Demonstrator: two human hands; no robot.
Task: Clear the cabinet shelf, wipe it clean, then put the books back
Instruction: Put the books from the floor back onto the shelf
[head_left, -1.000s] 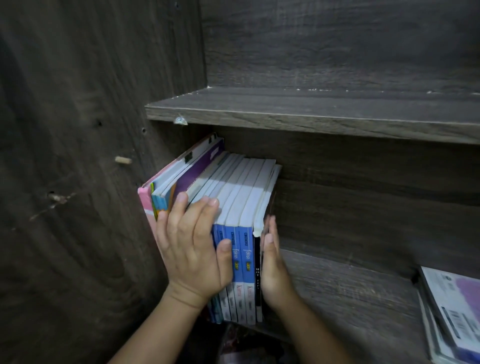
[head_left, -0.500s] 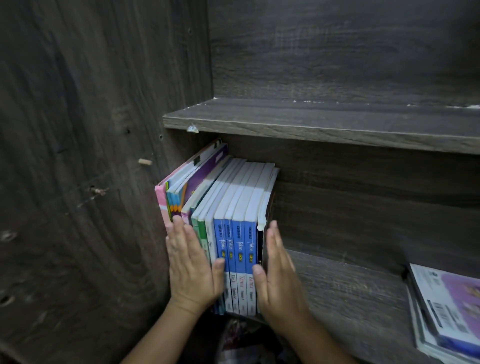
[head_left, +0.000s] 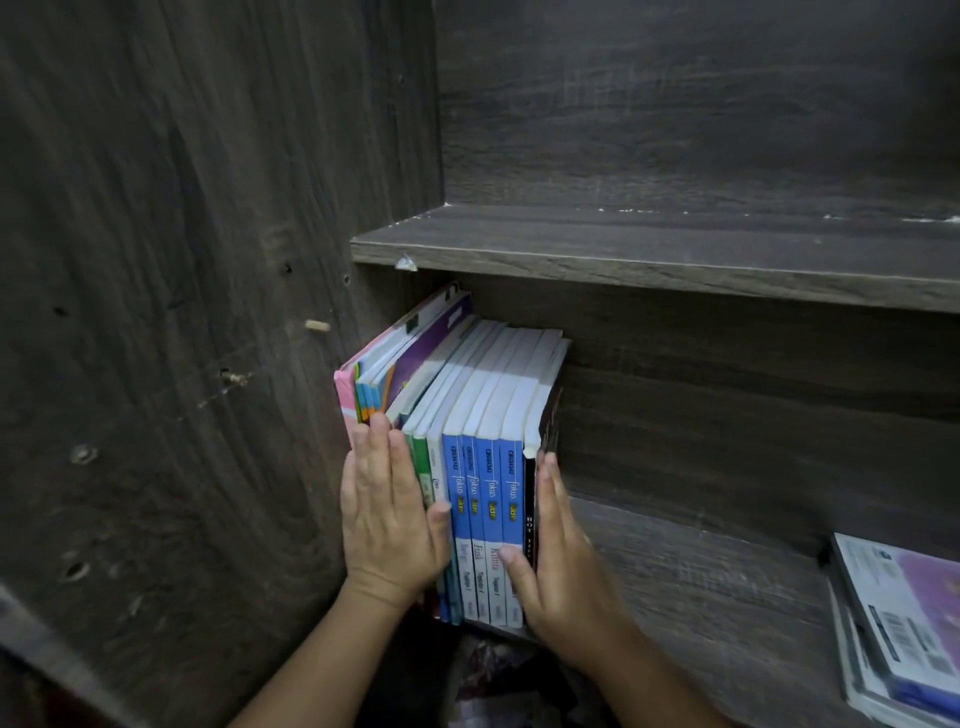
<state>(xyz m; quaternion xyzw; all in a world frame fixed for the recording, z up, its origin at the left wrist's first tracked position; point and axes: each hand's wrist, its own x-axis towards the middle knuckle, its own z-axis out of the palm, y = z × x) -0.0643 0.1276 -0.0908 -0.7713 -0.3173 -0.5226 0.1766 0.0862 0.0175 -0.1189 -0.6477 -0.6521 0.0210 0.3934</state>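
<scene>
Dark wood-grain cabinet fills the view, and its side wall runs down the left. The upper shelf cuts across the middle, and the lower shelf sits beneath it.

On that lower shelf, tight against the side wall, stands the row of books, spines facing out. Pink and purple ones lean at the left end, then green, then four matching blue books. A thin black book closes the right end. Far right on the same shelf, well apart from the row, a stack of books lies flat, cut by the frame edge.

Now the hands. The left hand is flat with its fingers straight up. Its palm presses the spines at the row's left end, and the thumb touches a pale spine. The right hand is at the other end, fingers stretched straight along the black book's outer cover and thumb laid across a blue spine low down. Neither hand curls round anything. The wrists hide the row's bottom edge, so how far back it sits is hard to say.

A small wooden peg juts from the side wall. A white clip sits under the upper shelf's corner.
</scene>
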